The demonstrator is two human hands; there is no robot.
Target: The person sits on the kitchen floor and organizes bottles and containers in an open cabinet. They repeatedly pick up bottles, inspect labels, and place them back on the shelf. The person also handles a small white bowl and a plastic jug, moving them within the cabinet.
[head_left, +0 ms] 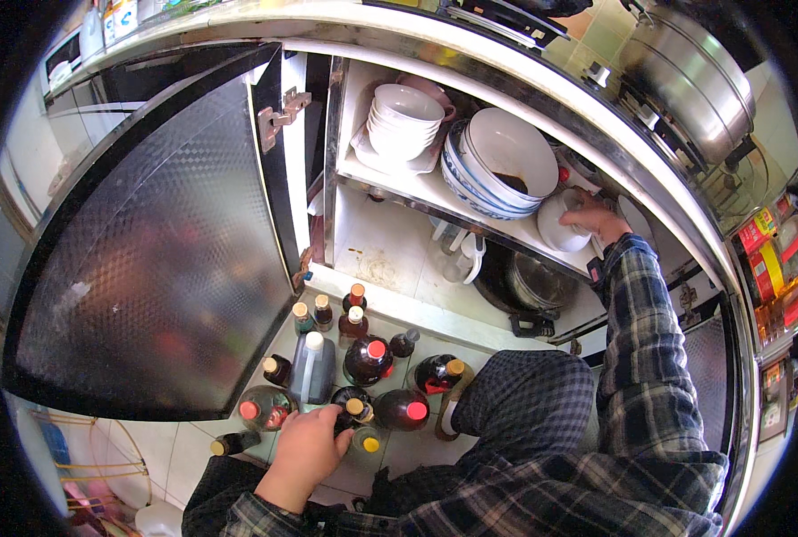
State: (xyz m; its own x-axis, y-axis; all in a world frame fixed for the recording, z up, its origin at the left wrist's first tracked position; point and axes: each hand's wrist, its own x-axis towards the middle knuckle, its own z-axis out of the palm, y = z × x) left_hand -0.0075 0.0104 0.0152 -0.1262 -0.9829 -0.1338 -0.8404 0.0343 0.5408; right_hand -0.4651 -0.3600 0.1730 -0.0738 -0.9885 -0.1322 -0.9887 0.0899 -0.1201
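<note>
On the upper cabinet shelf, my right hand (pixel 599 218) grips a rounded white vessel (pixel 554 228) by its upper edge. Left of it stand large stacked bowls (pixel 506 144), some with blue patterns; the top bowl has a dark patch inside. Further left, a stack of small white bowls (pixel 402 127) sits on a white dish (pixel 365 156). My left hand (pixel 308 446) is low, thumb and fingers apart, beside a dark bottle with a yellow cap (pixel 355 407). Whether its fingertips touch that bottle is hard to tell.
Several bottles crowd the floor, including a large jug with a white cap (pixel 313 369) and a red-capped bottle (pixel 402 410). The cabinet door (pixel 164 255) stands open at left. The lower compartment holds clear pitchers (pixel 463 252) and dark pans (pixel 540 278). A steel pot (pixel 691 80) stands above.
</note>
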